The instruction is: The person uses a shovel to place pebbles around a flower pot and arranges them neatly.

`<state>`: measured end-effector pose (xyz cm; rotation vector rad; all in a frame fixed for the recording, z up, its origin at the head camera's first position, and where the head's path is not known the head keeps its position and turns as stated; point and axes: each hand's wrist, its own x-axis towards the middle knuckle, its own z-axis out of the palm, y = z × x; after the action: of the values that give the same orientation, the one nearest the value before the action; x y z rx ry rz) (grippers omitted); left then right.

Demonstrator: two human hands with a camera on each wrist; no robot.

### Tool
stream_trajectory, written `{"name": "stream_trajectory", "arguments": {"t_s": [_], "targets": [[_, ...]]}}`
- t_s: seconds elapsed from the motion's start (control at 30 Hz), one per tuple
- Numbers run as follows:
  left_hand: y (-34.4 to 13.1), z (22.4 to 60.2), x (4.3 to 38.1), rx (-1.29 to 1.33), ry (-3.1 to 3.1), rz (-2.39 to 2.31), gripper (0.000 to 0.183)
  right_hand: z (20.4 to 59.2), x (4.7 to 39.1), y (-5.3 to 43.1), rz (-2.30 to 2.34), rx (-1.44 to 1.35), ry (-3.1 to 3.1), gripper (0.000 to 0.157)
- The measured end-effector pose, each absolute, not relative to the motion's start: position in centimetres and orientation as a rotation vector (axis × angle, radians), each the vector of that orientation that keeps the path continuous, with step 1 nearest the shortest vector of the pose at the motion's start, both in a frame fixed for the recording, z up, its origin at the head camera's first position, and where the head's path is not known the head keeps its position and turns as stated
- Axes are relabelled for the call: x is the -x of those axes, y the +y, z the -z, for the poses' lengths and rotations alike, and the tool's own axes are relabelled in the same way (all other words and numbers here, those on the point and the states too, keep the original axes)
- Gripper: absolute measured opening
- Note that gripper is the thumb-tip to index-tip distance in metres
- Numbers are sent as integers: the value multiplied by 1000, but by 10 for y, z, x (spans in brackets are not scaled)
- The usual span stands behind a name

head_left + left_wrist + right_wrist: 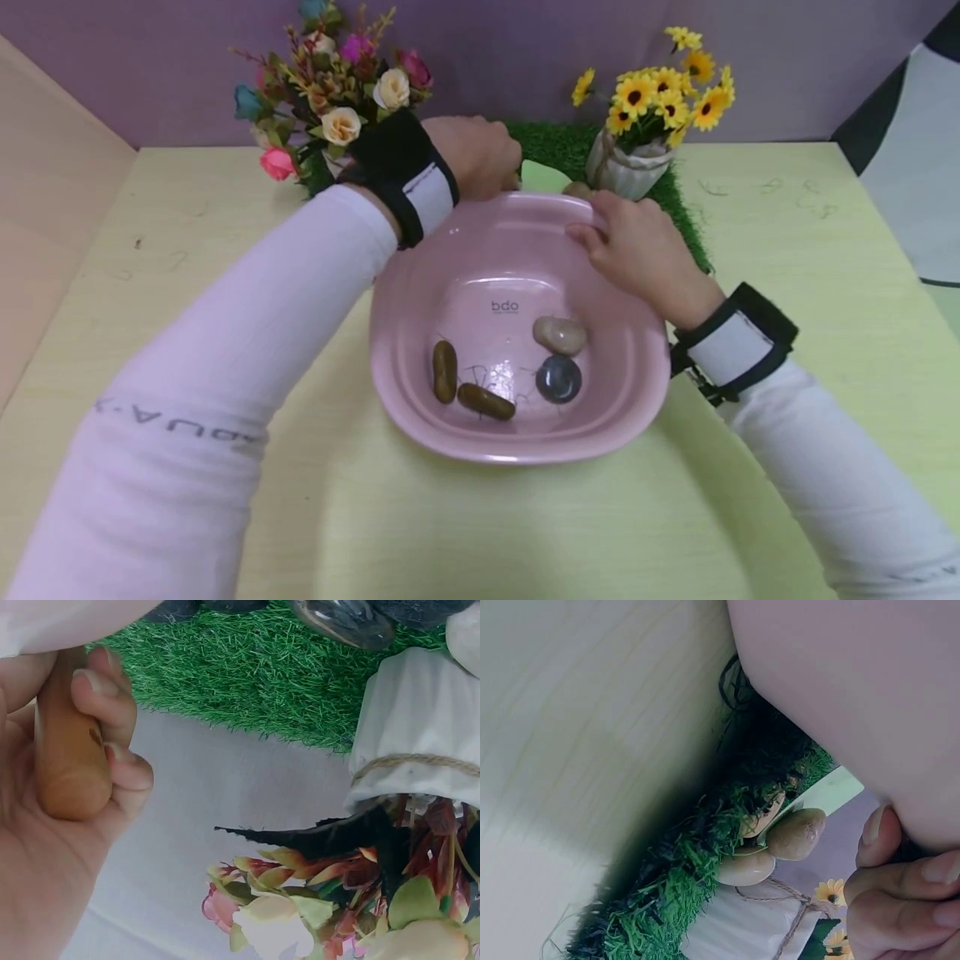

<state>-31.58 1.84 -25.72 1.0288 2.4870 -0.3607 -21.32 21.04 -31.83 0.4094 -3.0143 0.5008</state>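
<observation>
A pink plastic basin (517, 437) stands on the table. Inside it lie two brown oblong stones (486, 402), a pale stone (561, 335) and a dark grey stone (558, 379). My left hand (480, 158) is at the far rim, its fingers curled around a smooth wooden handle (73, 742); the handle's other end is hidden behind the basin. My right hand (645, 254) grips the far right rim, thumb on the inner side and curled fingers (900, 900) outside. A flat light green piece (543, 177) shows just beyond the rim.
Beyond the basin lies a strip of artificial grass (551, 142), with stones (799, 834) on it. A white pot (628, 167) of yellow flowers stands at its right. Mixed artificial flowers (341, 125) stand at the left, close to my left wrist. A purple wall (495, 58) rises behind.
</observation>
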Motion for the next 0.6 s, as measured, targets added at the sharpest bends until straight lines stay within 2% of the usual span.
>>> {"name": "stream_trajectory", "arguments": {"t_s": [0.1, 0.27, 0.43, 0.6], "targets": [[17, 256, 313, -1075, 2553, 344, 34, 318, 213, 210, -510, -416, -3018, 28], [14, 248, 307, -1159, 2702, 338, 31, 317, 213, 210, -523, -432, -3019, 37], [7, 245, 303, -1149, 2822, 335, 31, 318, 213, 210, -494, -415, -3017, 27], [-3, 246, 301, -1169, 2988, 407, 31, 318, 213, 209, -494, -402, -3029, 27]]}}
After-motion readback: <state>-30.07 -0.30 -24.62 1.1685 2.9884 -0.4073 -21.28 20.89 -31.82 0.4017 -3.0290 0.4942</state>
